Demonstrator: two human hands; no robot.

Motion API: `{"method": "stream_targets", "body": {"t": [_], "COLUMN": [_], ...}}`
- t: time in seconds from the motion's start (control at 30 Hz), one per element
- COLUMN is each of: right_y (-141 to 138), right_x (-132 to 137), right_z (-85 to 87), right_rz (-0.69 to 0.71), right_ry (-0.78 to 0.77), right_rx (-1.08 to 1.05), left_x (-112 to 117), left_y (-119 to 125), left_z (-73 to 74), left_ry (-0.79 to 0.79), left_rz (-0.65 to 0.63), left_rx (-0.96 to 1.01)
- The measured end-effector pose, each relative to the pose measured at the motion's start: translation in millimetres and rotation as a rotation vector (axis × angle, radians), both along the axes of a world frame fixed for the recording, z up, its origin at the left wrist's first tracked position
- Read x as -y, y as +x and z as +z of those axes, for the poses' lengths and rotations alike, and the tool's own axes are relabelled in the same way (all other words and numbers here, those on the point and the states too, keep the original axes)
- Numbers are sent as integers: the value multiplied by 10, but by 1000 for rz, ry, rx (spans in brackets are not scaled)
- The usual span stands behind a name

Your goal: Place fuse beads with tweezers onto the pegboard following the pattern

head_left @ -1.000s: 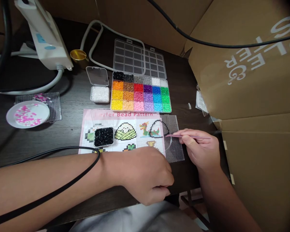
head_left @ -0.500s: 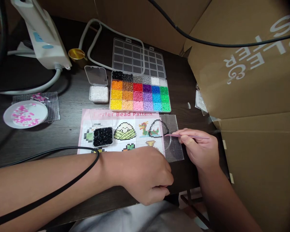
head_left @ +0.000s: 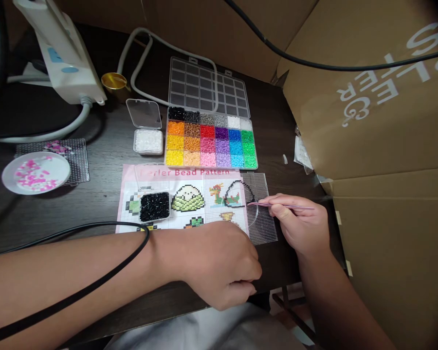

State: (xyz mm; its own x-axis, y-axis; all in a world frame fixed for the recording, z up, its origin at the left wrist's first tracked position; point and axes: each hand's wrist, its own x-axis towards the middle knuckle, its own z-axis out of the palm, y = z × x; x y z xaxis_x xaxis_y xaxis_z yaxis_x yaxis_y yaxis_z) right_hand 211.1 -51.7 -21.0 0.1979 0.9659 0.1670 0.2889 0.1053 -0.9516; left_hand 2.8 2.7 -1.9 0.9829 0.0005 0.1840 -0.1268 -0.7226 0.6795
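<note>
The right hand (head_left: 302, 228) pinches a thin pink tweezers (head_left: 282, 206) between thumb and fingers, gripping toward the rear half of the shaft. The tip points left and rests at the edge of a black bead outline (head_left: 240, 193) on the clear pegboard (head_left: 264, 221). This pegboard is the landmark for what follows. The hand's heel sits just right of the pegboard, over its near right corner.

The left hand (head_left: 219, 265) is curled into a loose fist just near of the pegboard's left part. Whether it holds anything cannot be told; it lies on the lower edge of the pattern sheet (head_left: 182, 194), which runs left from under the pegboard.

Judgement on handling: the tweezers look light, stiff and springy, so a pinch at mid-shaft should suffice. The beads are tiny, light and smooth, likely to roll or pop off the pegs if nudged. The pegboard is thin, rigid plastic, probably light enough to slide unless steadied by its bare edge.

Left of the pegboard, on the sheet, stands a small box of black beads (head_left: 155, 206). Beyond the pegboard sits the open multicolour bead case (head_left: 211, 138), with a small box of white beads (head_left: 148, 141) at its left. Far left of the pegboard is a white dish of pink beads (head_left: 35, 172). To the pegboard's right stands a cardboard box (head_left: 387, 146).
</note>
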Motion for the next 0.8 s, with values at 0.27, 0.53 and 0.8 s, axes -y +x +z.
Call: {"method": "stream_targets", "body": {"t": [0.27,0.53,0.8], "right_y": [0,0,6], "right_x": [-8,3,6], "right_z": [4,20,6], "right_rz": [22,42,42], "right_ry": [21,4,-18], "right_rx": [1,4,17], "left_x": [6,-6,1], "left_y": [-3,-5,-4], "left_z": [4,18,5], "left_ry": [9,15,13], "left_rz": [0,-5,-15], "left_rx": [-6,-25,-23]}}
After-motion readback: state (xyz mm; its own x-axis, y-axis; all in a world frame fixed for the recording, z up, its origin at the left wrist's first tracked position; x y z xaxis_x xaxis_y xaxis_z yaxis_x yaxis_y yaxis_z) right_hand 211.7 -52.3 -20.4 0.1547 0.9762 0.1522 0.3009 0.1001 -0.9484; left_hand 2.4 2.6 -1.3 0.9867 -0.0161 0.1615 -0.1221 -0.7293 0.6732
